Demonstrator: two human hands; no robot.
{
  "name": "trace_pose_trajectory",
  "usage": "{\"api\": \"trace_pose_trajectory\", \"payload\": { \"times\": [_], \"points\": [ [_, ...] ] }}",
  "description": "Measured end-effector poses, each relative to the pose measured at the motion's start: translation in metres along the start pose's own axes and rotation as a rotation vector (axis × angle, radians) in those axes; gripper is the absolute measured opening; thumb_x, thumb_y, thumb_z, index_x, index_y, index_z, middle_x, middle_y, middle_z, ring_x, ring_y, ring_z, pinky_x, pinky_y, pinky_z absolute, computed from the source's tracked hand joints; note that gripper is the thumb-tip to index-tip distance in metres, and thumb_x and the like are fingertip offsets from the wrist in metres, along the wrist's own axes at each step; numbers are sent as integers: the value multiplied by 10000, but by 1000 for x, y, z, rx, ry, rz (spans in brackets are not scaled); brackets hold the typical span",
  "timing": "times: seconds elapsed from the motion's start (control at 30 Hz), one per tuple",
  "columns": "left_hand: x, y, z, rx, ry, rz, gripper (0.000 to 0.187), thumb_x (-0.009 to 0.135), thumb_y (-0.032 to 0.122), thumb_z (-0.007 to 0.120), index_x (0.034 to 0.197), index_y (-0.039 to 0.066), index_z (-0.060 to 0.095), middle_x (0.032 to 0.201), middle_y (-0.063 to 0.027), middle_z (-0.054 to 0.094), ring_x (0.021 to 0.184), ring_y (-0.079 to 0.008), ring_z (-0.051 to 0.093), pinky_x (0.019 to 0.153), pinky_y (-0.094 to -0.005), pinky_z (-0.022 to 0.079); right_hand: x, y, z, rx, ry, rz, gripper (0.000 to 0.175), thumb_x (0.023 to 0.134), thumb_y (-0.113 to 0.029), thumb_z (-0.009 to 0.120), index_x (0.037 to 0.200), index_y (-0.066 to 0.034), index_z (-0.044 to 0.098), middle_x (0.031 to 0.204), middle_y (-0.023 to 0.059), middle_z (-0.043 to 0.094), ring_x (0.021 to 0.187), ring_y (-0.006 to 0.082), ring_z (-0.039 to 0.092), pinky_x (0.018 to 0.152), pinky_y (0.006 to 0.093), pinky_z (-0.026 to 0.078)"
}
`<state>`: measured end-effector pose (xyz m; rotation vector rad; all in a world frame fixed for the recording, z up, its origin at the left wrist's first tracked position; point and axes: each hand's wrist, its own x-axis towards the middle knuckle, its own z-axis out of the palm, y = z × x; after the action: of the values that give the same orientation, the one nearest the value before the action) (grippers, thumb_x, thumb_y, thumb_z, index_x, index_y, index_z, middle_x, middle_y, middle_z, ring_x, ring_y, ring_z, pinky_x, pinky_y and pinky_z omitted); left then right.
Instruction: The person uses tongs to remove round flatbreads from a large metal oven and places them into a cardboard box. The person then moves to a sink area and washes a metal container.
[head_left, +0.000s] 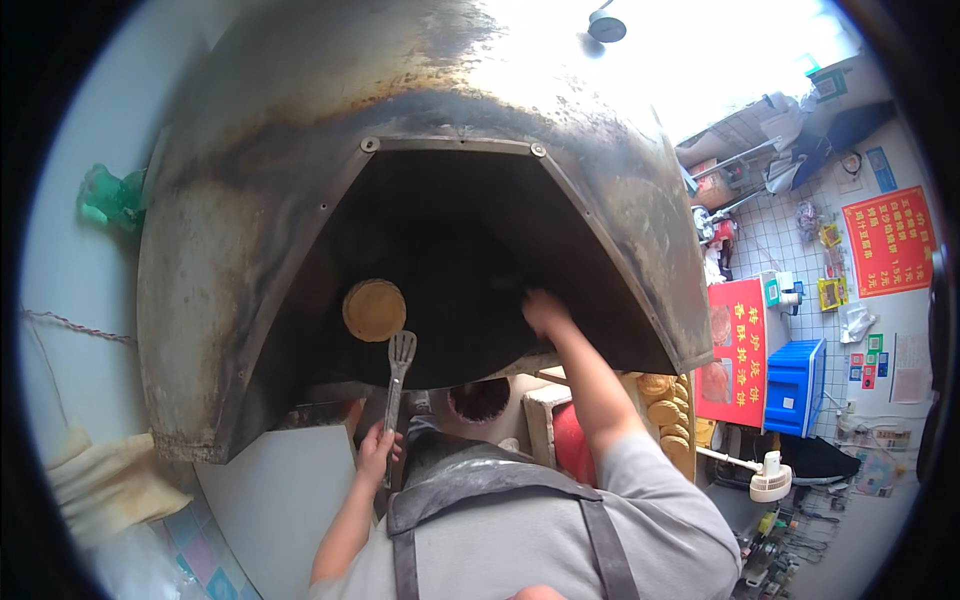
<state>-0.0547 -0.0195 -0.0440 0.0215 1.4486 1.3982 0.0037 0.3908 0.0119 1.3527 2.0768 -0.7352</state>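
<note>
My left hand (377, 452) grips the handle of a metal slotted spatula (402, 352), its blade pointing away from me. Just beyond the blade is a round flatbread (373, 310), pale golden with a darker rim, on the dark interior of a large domed metal oven (247, 225). Spatula and bread appear to meet at the bread's lower edge, but contact is hard to judge. My right hand (546, 311) reaches into the right side of the oven opening. It is blurred, and a faint pale shape lies just left of its fingers; whether they hold anything is unclear.
Several baked flatbreads (667, 420) lie stacked to my right. Close to my right arm are a red object (574, 442) and a dark round opening (480, 400). Farther right stand a blue plastic crate (795, 388), a small fan (770, 478) and a red sign with writing (729, 352).
</note>
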Motion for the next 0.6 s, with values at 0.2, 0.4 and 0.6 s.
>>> {"api": "trace_pose_trajectory", "payload": {
  "times": [0.2, 0.4, 0.6],
  "points": [
    [22, 19, 16, -36, 44, 89, 351, 886, 308, 440, 1113, 41, 453, 880, -66, 552, 665, -96, 518, 547, -216, 444, -148, 101, 100, -270, 23, -177, 436, 818, -270, 432, 1241, -166, 421, 851, 196, 608, 709, 330, 609, 654, 432, 482],
    [25, 32, 29, -31, 21, 169, 409, 881, 298, 453, 1192, 35, 416, 896, -64, 553, 692, -88, 512, 567, -211, 443, -116, 11, 89, -223, 180, -419, 407, 818, -266, 471, 1216, -187, 447, 691, 171, 605, 622, 345, 586, 555, 456, 455],
    [13, 23, 29, -40, 77, 175, 461, 880, 297, 462, 1255, 40, 387, 889, -56, 553, 687, -79, 508, 557, -203, 440, -126, 32, 107, -331, 88, -396, 452, 799, -242, 477, 1242, -184, 413, 720, 151, 615, 634, 327, 599, 558, 432, 468]
  ]
}}
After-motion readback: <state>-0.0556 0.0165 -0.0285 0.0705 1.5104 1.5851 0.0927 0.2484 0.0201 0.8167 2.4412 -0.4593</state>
